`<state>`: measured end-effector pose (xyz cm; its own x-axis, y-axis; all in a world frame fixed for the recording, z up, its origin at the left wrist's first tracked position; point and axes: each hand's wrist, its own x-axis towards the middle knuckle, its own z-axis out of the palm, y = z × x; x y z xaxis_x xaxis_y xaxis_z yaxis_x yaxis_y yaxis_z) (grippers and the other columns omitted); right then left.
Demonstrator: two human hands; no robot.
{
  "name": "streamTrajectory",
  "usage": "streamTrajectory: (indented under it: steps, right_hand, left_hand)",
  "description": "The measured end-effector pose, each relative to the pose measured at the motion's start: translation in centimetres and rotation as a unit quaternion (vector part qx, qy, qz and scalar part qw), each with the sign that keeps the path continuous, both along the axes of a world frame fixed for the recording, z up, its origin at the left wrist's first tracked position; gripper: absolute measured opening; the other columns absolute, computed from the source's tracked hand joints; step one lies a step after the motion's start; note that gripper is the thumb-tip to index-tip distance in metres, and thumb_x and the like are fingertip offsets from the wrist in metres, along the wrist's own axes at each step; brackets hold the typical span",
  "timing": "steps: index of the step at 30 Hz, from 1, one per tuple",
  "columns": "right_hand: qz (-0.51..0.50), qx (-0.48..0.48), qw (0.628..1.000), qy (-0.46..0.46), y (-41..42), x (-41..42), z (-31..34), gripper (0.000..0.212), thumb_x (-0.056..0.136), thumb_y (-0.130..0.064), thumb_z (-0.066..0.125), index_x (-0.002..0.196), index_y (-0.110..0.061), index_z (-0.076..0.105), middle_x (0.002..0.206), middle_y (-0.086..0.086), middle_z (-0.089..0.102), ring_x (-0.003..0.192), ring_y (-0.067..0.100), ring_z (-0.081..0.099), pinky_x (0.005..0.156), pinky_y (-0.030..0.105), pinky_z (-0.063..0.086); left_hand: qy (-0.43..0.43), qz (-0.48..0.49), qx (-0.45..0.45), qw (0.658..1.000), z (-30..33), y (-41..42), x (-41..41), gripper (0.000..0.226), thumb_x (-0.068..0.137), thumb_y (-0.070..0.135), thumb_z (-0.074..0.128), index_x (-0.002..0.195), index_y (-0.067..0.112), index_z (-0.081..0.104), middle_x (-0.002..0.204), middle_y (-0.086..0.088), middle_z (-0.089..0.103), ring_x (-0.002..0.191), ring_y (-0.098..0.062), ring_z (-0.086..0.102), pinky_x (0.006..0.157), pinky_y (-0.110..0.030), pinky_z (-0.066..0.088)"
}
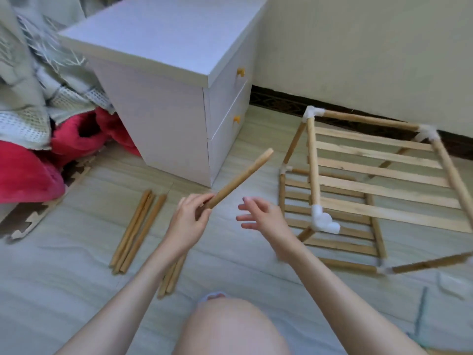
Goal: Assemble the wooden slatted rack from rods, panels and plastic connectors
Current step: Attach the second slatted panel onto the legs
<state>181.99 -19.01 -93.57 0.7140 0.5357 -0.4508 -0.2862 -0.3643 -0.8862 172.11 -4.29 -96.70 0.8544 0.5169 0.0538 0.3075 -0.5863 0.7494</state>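
I am seeing my left hand (pixel 190 219) at the centre of the frame, fingers curling round the lower end of a rod (pixel 239 178). The rod is slanting up and to the right, its free end pointing at the cabinet (pixel 163 106).

My right hand (pixel 261 217) is hovering just right of the left one, fingers spread and relaxed, holding nothing and touching nothing.

The rack (pixel 368 185) is sitting on the floor (pixel 76 290) at the right of the frame, partly built. Slatted panels are lying in it, one above the other, and rods are framing them. White connectors are capping the corners; the nearest connector (pixel 323 221) is lying just right of my right hand.

Spare rods (pixel 138 230) are lying in a bundle on the floor at the lower left of centre. More rods (pixel 171 278) are showing under my left forearm.

The white cabinet is standing at the upper centre, two yellow knobs on its drawers. A red blanket (pixel 28 170) is bunching at the left edge, with pale cloth (pixel 28 73) hanging above it.

My knee (pixel 230 326) is filling the bottom centre.
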Motion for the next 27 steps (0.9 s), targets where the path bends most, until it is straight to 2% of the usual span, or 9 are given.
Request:
streamTrajectory:
  steps: [2,4,7,10,13,15,17,21,27]
  right_hand:
    - [-0.066,0.080,0.995,-0.008,-1.4,0.6,4.6,0.023,0.098,-0.028,0.046,0.106,-0.010,0.057,0.099,0.007,0.064,0.074,0.016,0.067,0.062,0.023,0.054]
    - [-0.124,0.128,0.984,-0.024,-3.5,1.1,8.4,0.025,0.098,-0.028,0.046,0.103,-0.007,0.059,0.098,0.011,0.064,0.071,0.016,0.066,0.062,0.022,0.055]
    - [-0.192,0.199,0.960,-0.042,-7.6,2.0,12.6,0.029,0.098,-0.026,0.045,0.105,-0.002,0.060,0.101,0.017,0.066,0.080,0.019,0.067,0.071,0.025,0.058]
    - [-0.234,0.264,0.935,-0.042,-12.3,2.5,15.4,0.020,0.097,-0.020,0.047,0.100,-0.005,0.060,0.096,0.013,0.068,0.086,0.022,0.067,0.076,0.028,0.057]
    - [-0.252,0.314,0.915,-0.028,-16.6,2.8,16.3,0.016,0.096,-0.016,0.049,0.103,-0.005,0.056,0.098,0.013,0.069,0.089,0.025,0.069,0.079,0.031,0.057]
    - [-0.280,0.332,0.900,-0.021,-19.1,3.0,15.6,0.017,0.097,-0.017,0.046,0.107,-0.004,0.052,0.104,0.017,0.067,0.092,0.030,0.069,0.080,0.036,0.057]
    - [-0.324,0.335,0.885,-0.002,-21.4,3.3,14.2,0.020,0.098,-0.019,0.044,0.113,-0.005,0.049,0.113,0.020,0.063,0.094,0.033,0.068,0.078,0.040,0.058]
    - [-0.405,0.314,0.857,0.042,-24.6,4.0,10.2,0.020,0.100,-0.020,0.040,0.115,-0.008,0.043,0.128,0.024,0.052,0.096,0.034,0.065,0.074,0.042,0.058]
    - [-0.443,0.282,0.848,0.068,-25.7,4.2,6.0,0.022,0.100,-0.020,0.039,0.119,-0.009,0.038,0.133,0.025,0.047,0.088,0.029,0.065,0.070,0.039,0.058]
  left_hand:
    - [-0.039,-0.062,0.044,0.996,4.4,-1.2,1.8,0.034,0.087,-0.001,0.058,0.118,0.012,0.063,0.102,0.000,0.060,0.093,-0.017,0.047,0.079,-0.020,0.034]
    - [-0.071,-0.117,0.077,0.988,8.6,-3.1,4.0,0.035,0.088,0.000,0.057,0.120,0.012,0.063,0.101,0.000,0.058,0.095,-0.016,0.044,0.078,-0.012,0.030]
    - [-0.128,-0.197,0.130,0.963,13.8,-7.0,7.4,0.035,0.088,0.001,0.058,0.121,0.013,0.063,0.101,-0.004,0.060,0.093,-0.014,0.043,0.083,-0.020,0.034]
    - [-0.172,-0.251,0.172,0.937,17.7,-11.4,9.6,0.036,0.087,0.002,0.059,0.120,0.014,0.064,0.102,-0.004,0.061,0.093,-0.013,0.044,0.084,-0.024,0.036]
    - [-0.188,-0.280,0.208,0.918,19.5,-15.6,10.9,0.033,0.085,0.006,0.062,0.115,0.017,0.067,0.099,-0.002,0.063,0.095,-0.015,0.050,0.083,-0.028,0.032]
    - [-0.180,-0.277,0.225,0.917,19.4,-17.9,11.3,0.030,0.088,0.013,0.060,0.116,0.020,0.066,0.103,0.000,0.063,0.106,-0.020,0.052,0.088,-0.032,0.029]
    - [-0.156,-0.251,0.202,0.934,18.3,-19.4,11.1,0.031,0.092,0.018,0.057,0.122,0.024,0.061,0.114,0.003,0.060,0.114,-0.016,0.047,0.097,-0.037,0.029]
    - [-0.091,-0.177,0.060,0.978,13.7,-19.4,9.9,0.034,0.095,0.013,0.049,0.127,0.021,0.055,0.122,0.001,0.054,0.120,-0.016,0.043,0.106,-0.038,0.032]
    - [0.002,-0.102,-0.017,0.995,8.3,-18.3,8.4,0.033,0.094,0.020,0.054,0.126,0.014,0.054,0.116,0.000,0.052,0.110,-0.016,0.051,0.097,-0.033,0.043]
